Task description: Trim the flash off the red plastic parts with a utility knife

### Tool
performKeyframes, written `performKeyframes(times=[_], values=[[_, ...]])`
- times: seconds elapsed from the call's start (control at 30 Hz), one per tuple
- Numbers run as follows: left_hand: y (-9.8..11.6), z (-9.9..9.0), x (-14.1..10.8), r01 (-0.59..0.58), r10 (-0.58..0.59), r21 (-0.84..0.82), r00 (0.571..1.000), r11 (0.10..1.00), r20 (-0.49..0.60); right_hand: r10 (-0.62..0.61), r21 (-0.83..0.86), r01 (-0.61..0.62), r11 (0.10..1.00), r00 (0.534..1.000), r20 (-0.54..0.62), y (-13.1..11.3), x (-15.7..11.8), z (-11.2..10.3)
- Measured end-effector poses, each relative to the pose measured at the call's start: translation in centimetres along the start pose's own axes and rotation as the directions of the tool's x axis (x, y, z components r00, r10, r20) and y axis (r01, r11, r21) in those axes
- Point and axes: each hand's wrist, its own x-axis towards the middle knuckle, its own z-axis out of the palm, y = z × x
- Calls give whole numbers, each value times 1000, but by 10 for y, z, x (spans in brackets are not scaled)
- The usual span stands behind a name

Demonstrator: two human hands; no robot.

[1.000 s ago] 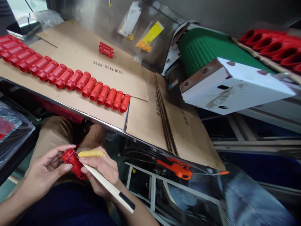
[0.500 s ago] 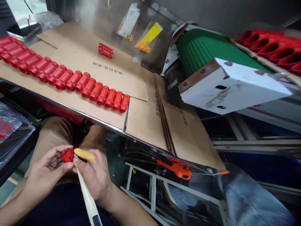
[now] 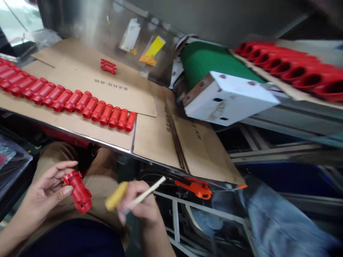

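Observation:
My left hand (image 3: pixel 49 187) holds a red plastic tubular part (image 3: pixel 80 192) above my lap, thumb on one side and fingers around its upper end. The part is tilted, its lower end pointing down and right. Apart from it, to the right, my right hand (image 3: pixel 143 203) is closed around a slim cream-handled tool (image 3: pixel 152 189), whose handle points up and right. The tool's tip is smeared by motion, so its kind is unclear. A yellow finger cot (image 3: pixel 116 197) covers my right index finger. Both hands are below the workbench edge.
Several red tubes (image 3: pixel 91 107) stand in a row on cardboard (image 3: pixel 80 76), with one red part (image 3: pixel 108 66) behind them. A green conveyor belt (image 3: pixel 206 60) with a white bracket (image 3: pixel 227 103) is at right. Orange-handled cutters (image 3: pixel 199 189) hang below the edge, near a person's jeans (image 3: pixel 281 217).
My right hand and the tool have moved right, away from the red part, and the tool has swung round. The red part is now turned lengthwise in my left hand. The view has shifted.

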Motion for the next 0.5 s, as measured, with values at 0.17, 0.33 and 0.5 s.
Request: performKeyframes(times=[0.17, 0.33, 0.5], values=[[94, 63, 86, -561, 399, 414, 817, 717, 417, -78, -462, -58, 885, 960, -270, 6, -15, 10], [155, 191, 165, -705, 330, 655, 707, 271, 625, -233, -571, 59, 819, 943, -238, 10, -23, 18], [143, 230, 189, -695, 308, 711, 703, 105, 642, -216, -632, -42, 774, 920, -327, 18, -43, -1]])
